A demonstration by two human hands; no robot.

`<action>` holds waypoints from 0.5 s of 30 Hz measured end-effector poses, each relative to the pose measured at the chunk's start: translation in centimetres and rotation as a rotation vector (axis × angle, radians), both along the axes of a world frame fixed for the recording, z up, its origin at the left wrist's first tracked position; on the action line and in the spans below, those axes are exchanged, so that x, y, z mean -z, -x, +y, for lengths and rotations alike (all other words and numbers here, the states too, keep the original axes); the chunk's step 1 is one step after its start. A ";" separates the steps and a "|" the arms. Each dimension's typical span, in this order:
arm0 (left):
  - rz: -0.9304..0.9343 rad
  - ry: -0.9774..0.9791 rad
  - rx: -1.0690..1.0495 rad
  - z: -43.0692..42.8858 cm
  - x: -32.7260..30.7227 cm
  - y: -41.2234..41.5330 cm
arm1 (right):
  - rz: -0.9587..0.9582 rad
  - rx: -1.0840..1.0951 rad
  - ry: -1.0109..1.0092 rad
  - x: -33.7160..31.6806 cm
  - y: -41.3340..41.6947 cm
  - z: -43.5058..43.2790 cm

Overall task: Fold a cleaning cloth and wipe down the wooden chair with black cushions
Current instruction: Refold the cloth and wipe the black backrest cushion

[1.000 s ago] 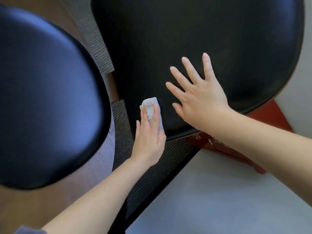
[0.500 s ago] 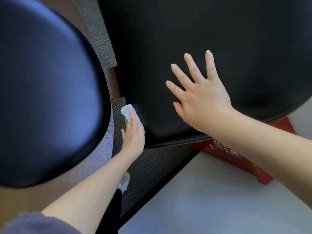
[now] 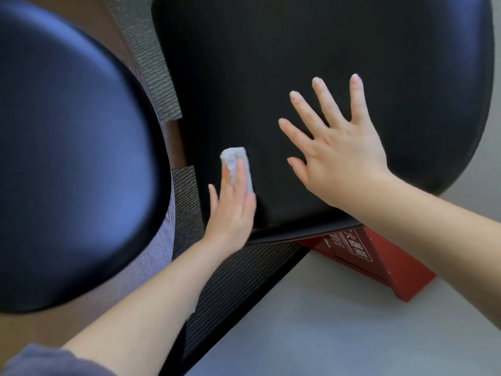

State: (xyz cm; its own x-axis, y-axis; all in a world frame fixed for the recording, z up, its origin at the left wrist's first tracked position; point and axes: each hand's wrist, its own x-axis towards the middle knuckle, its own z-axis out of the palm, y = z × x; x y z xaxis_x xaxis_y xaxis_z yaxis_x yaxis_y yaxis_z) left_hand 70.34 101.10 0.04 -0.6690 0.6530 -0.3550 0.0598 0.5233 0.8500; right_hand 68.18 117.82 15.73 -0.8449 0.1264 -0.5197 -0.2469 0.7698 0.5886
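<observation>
Folded cloth (image 3: 233, 156): a small pale wad on the seat cushion (image 3: 298, 63), near its left front corner and just in from the edge. Your left hand (image 3: 230, 210) lies over it, fingers straight and together, pressing it flat to the black surface. No curl round it shows, and the thumb is hidden. Your right hand (image 3: 341, 158) rests flat on the same cushion just beside, fingers splayed wide and holding nothing; judged to be bracing the seat.

Step in hand: the fold is done and you are wiping the seat.

Next move, as a judgement: even pressure, a sweep toward the far and right parts, and the right hand lifted out of the cloth's path.

Whether the second cushion (image 3: 67, 158) at left and the wooden frame (image 3: 177, 142) between the two have been wiped cannot be told. A red box (image 3: 379, 261) sits under the seat's front edge.
</observation>
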 end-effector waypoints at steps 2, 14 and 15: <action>-0.091 0.082 -0.093 -0.2 1.8 0.9 | 0.008 -0.001 0.000 0.1 0.0 0.1; -0.261 0.310 -0.195 -0.3 4.1 3.8 | -0.005 -0.014 0.019 0.6 -0.1 -0.2; -0.176 0.247 -0.129 0.2 3.3 3.4 | -0.006 -0.014 0.021 0.5 -0.1 -0.2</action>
